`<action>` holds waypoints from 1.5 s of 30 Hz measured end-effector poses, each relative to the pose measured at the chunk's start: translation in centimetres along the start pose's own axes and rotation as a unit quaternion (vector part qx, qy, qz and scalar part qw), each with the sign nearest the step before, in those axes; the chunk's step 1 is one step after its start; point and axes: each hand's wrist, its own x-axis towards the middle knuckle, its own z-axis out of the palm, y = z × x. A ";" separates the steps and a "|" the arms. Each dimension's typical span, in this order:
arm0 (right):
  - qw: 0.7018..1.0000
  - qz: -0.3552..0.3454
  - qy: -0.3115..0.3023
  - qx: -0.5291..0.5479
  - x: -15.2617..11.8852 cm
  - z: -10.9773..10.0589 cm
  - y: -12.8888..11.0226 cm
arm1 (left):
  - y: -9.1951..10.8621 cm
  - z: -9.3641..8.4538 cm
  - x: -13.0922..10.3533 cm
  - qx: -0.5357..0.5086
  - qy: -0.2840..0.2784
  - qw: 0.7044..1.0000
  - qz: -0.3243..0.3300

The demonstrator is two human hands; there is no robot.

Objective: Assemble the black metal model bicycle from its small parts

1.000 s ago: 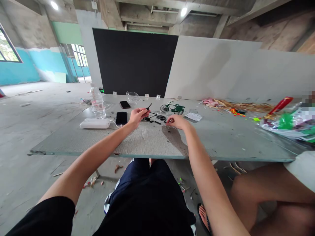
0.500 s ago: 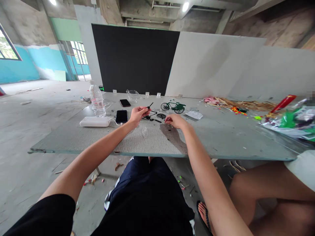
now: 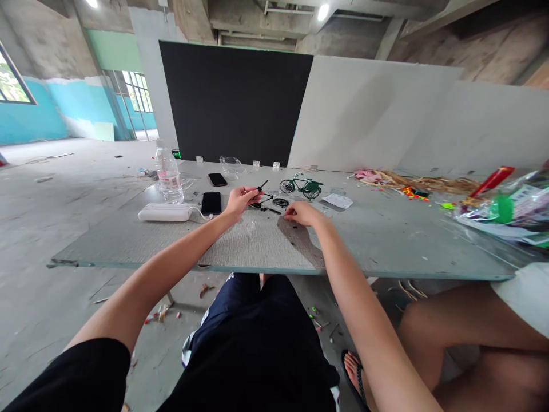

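My left hand pinches a thin black part above the table. To the right, my right hand hovers close over the tabletop with fingers drawn together; whatever they may hold is too small to make out. Between the hands lie a small black wheel, a short black rod and other thin black parts, some hidden behind my left fingers. Behind them stands a green model bicycle. A tiny black piece rests below my right hand.
A white power strip, a water bottle and two phones are on the left. A white card lies right of the bicycle. Plastic bags crowd the far right, and a person's bare knee is beside me.
My right hand has shifted slightly left and down, toward the short black rod. My left hand keeps the black part in nearly the same place.
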 end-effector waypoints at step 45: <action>0.994 0.019 0.106 0.017 -1.7 -1.5 -2.8 | -0.3 -0.2 0.3 0.011 0.010 1.000 0.006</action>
